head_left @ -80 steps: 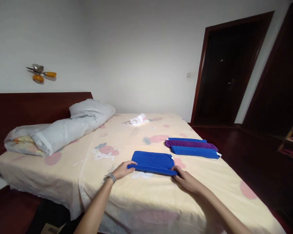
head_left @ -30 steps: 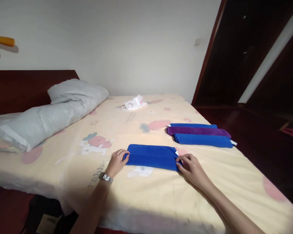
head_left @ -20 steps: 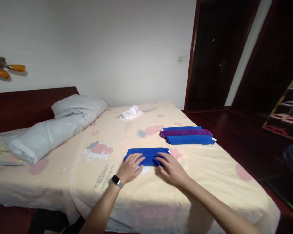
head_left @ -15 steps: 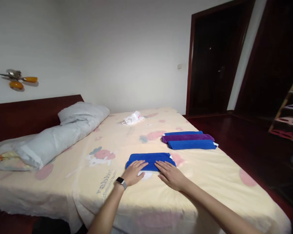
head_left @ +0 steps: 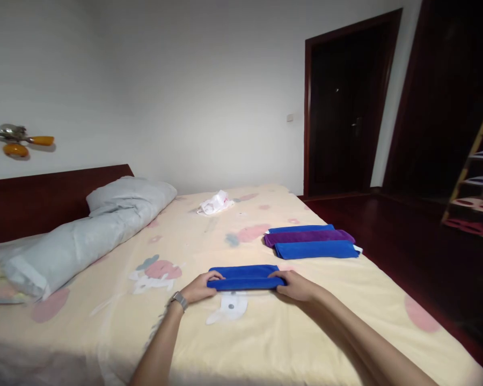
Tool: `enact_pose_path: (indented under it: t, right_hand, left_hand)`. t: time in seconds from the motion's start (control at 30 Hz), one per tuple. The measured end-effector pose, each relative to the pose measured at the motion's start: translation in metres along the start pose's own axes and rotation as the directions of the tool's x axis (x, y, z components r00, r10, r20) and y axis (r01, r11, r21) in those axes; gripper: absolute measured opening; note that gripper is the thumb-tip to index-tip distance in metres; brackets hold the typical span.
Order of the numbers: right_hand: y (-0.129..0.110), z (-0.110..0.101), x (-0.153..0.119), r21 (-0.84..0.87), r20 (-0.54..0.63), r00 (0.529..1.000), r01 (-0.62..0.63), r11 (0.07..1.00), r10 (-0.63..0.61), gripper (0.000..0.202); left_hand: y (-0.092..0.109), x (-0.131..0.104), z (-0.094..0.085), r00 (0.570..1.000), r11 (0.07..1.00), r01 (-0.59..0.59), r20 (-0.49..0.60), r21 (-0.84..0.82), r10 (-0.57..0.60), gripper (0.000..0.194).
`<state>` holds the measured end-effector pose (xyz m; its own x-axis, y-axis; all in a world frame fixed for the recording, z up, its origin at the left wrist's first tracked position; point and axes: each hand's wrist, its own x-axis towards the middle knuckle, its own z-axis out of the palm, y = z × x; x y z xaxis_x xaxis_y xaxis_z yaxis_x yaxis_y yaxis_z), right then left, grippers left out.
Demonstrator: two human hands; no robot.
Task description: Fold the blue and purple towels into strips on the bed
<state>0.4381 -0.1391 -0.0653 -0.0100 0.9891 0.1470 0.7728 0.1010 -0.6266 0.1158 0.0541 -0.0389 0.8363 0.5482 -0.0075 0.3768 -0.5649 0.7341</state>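
A folded blue towel (head_left: 243,272) lies on the patterned bedsheet (head_left: 298,332), a fold running along its near edge. My left hand (head_left: 201,287) grips the towel's left end, thumb below and fingers over the top. At the opposite end my right hand (head_left: 297,286) pinches the near right corner in the same way. Beyond it to the right, a purple folded towel (head_left: 309,237) lies between a near blue folded towel (head_left: 316,250) and a far blue folded towel (head_left: 301,228), all in a row.
A rolled grey quilt (head_left: 76,241) lies along the wooden headboard (head_left: 56,187). Near the far edge of the bed is a crumpled white plastic bag (head_left: 216,202). A dark door (head_left: 342,107) and a shoe rack (head_left: 475,182) stand beyond the bed's right side.
Both hands, flat on top of the blue towel before, have moved outward to its ends and closed on them. The towel looks narrower front to back. The view has shifted slightly.
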Motion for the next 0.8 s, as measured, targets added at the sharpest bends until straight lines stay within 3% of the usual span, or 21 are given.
enact_pose_path:
  t: [0.13, 0.27, 0.37, 0.5, 0.6, 0.7, 0.8]
  right_hand:
    - [0.013, -0.005, -0.002, 0.224, -0.003, 1.000, -0.003, 0.974, 0.004, 0.043]
    - [0.011, -0.006, -0.002, 0.332, -0.020, 0.999, -0.031, 0.943, 0.040, 0.034]
    - [0.011, -0.005, 0.004, 0.398, -0.026, 0.995, -0.075, 0.914, 0.093, 0.040]
    - [0.020, 0.000, 0.009, 0.458, -0.078, 0.978, -0.137, 0.878, 0.193, 0.063]
    - [0.028, 0.005, 0.013, 0.449, -0.135, 0.968, -0.131, 0.884, 0.213, 0.065]
    - [0.034, 0.012, 0.017, 0.356, -0.235, 0.950, -0.114, 0.927, 0.207, 0.059]
    - [0.039, 0.017, 0.020, 0.143, -0.350, 0.926, -0.098, 0.985, 0.143, 0.048]
  left_hand:
    - [-0.020, 0.020, -0.016, 0.992, 0.959, 0.115, -0.028, -0.260, -0.126, 0.040]
    - [-0.043, 0.030, -0.020, 0.985, 0.893, 0.099, -0.087, -0.439, -0.152, 0.040]
    - [-0.052, 0.031, -0.022, 0.989, 0.901, 0.079, -0.083, -0.427, -0.126, 0.043]
    - [-0.054, 0.032, -0.024, 0.989, 0.912, 0.043, -0.110, -0.408, -0.095, 0.044]
    - [-0.054, 0.035, -0.022, 0.989, 0.933, 0.014, -0.135, -0.359, -0.067, 0.043]
    - [-0.056, 0.038, -0.019, 0.982, 0.961, -0.002, -0.180, -0.276, -0.050, 0.043]
    - [-0.058, 0.039, -0.015, 0.962, 0.994, 0.016, -0.269, -0.108, -0.045, 0.039]
